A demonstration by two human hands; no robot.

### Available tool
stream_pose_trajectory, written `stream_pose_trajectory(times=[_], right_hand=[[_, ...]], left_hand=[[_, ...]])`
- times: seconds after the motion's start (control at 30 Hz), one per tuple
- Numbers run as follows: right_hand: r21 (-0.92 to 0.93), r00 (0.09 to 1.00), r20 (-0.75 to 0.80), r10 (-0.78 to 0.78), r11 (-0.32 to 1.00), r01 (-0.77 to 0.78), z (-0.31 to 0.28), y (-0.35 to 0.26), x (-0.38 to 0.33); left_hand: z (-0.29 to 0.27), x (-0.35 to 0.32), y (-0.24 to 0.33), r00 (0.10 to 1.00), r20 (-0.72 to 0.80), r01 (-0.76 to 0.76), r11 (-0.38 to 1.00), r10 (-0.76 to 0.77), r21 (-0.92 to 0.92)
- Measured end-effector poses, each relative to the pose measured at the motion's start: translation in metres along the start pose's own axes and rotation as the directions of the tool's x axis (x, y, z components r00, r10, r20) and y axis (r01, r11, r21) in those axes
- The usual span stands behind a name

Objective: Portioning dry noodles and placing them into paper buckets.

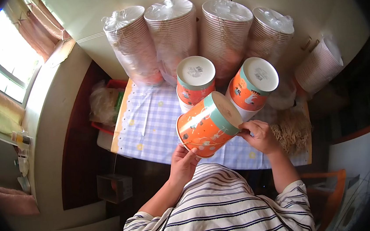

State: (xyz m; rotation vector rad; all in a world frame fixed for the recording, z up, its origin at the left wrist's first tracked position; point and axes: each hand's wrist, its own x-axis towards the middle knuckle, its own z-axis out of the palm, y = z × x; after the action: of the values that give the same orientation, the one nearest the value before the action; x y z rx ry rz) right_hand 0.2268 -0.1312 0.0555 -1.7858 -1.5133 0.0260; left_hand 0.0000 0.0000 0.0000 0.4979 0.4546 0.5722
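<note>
Between my two hands an orange paper bucket (201, 129) with a teal band and a white base lies tilted, its base up and to the right. My left hand (184, 163) grips the rim at the lower left, thumb on the printed side. With bent fingers my right hand (259, 136) pinches the bucket near its base edge. A thin yellowish cord runs across the bucket's side between the hands. Just beyond it stand two upside-down stacks of similar buckets, one left (195, 86) and one right (245, 91). The bucket's inside is hidden.
Several tall bucket stacks in clear plastic bags (171, 33) line the table's back. Another wrapped stack (319, 66) leans at the right. A bundle of tan cords (291, 133) lies on the checked tablecloth (144, 132). A wooden chair (335, 194) stands at lower right.
</note>
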Motion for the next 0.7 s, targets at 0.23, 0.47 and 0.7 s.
stream_pose_trajectory(times=[0.23, 0.47, 0.7], right_hand=[[-0.096, 0.983, 0.036, -0.181, 0.978, 0.184, -0.030, -0.007, 0.039], [-0.139, 0.976, 0.047, -0.214, 0.966, 0.218, -0.033, -0.008, 0.063], [-0.061, 0.991, 0.097, 0.088, 0.995, -0.082, -0.013, 0.019, 0.031]], left_hand=[[0.004, 0.008, 0.002, 0.993, 0.100, -0.074, 0.992, 0.064, 0.098], [0.021, 0.013, 0.010, 0.957, 0.206, -0.240, 0.958, 0.206, 0.155], [0.019, 0.006, 0.007, 0.936, 0.265, -0.317, 0.880, 0.231, 0.354]])
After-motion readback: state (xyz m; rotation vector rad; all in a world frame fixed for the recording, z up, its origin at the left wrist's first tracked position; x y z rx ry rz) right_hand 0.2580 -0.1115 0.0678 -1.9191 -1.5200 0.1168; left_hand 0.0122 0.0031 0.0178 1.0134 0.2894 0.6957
